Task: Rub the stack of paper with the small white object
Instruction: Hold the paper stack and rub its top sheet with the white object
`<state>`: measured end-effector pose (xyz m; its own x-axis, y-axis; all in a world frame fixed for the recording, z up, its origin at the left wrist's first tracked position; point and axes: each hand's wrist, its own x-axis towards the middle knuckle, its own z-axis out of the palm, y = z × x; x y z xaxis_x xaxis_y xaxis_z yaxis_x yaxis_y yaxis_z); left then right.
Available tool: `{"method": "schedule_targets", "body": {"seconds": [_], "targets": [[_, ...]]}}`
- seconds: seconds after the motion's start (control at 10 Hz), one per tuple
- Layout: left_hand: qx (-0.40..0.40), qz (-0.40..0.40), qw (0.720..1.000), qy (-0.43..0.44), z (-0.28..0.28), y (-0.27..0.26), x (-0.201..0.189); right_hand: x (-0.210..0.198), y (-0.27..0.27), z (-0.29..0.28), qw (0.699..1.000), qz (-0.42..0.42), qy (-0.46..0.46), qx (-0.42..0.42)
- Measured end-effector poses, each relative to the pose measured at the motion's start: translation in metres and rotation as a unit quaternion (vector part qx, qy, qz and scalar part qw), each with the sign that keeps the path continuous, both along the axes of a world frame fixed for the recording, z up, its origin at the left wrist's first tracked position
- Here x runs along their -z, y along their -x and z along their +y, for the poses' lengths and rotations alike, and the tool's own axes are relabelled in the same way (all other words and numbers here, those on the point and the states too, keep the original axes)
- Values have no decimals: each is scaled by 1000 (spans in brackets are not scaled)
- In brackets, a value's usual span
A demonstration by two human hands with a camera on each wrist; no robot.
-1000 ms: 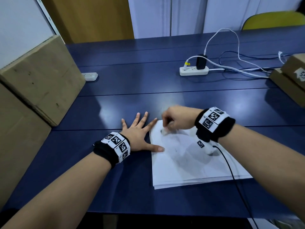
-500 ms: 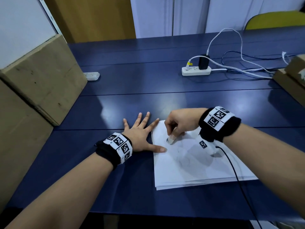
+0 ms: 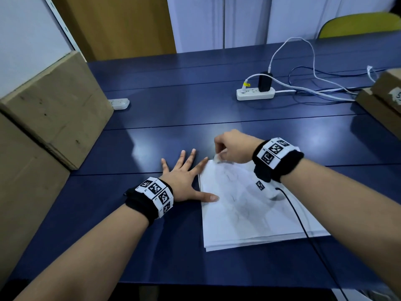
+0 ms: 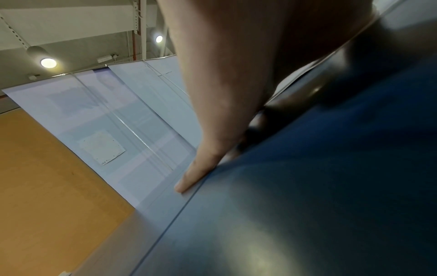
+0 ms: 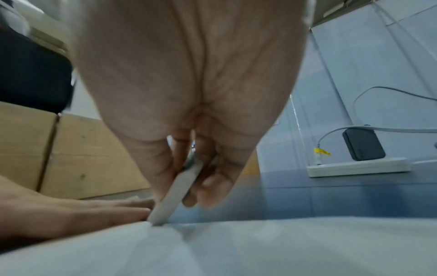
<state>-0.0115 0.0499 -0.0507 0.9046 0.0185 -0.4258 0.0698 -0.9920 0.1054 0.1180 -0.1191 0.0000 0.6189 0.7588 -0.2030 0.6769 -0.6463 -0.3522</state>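
Note:
A stack of white paper (image 3: 249,216) with faint grey pencil marks lies on the dark blue table (image 3: 173,109). My right hand (image 3: 233,146) pinches a small white eraser (image 3: 217,157) and presses its tip on the paper's far left corner. In the right wrist view the eraser (image 5: 176,192) slants down between thumb and fingers to the paper (image 5: 236,246). My left hand (image 3: 184,177) lies flat with spread fingers beside the stack, its thumb on the paper's left edge. The left wrist view shows that hand (image 4: 236,84) pressed flat on the table.
Cardboard boxes (image 3: 52,109) stand along the left side, more boxes (image 3: 384,101) at the right edge. A white power strip (image 3: 255,94) with a black charger and cables lies at the back right. A small white strip (image 3: 119,103) lies beside the left box. A black cable (image 3: 303,231) crosses the paper.
My right hand slid the eraser from a spot nearer the paper's middle back to the far left corner. The left hand has stayed in place.

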Motion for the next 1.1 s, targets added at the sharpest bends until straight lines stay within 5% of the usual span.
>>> {"method": "schedule_targets", "body": {"seconds": [0.3, 0.4, 0.5, 0.6, 0.8, 1.0, 1.1], "targets": [[1, -4, 1000, 2, 0, 0, 1, 0, 5, -14, 999, 5, -5, -48], [-2, -11, 1000, -1, 0, 0, 4, -3, -2, -17, 997, 2, -73, 19], [-2, -31, 999, 6, -1, 2, 3, -3, 3, -20, 997, 39, -74, 1], [10, -46, 999, 22, -3, 2, -3, 5, 8, -22, 998, 62, -9, -19], [42, -13, 998, -34, -1, 4, -1, 3, 3, -14, 1000, 16, -19, 5], [36, -10, 999, -35, -1, 3, -1, -4, 13, -15, 986, 84, 87, -113], [35, -13, 999, -36, -1, 2, 0, -4, -3, -10, 999, -6, 21, -23]]}}
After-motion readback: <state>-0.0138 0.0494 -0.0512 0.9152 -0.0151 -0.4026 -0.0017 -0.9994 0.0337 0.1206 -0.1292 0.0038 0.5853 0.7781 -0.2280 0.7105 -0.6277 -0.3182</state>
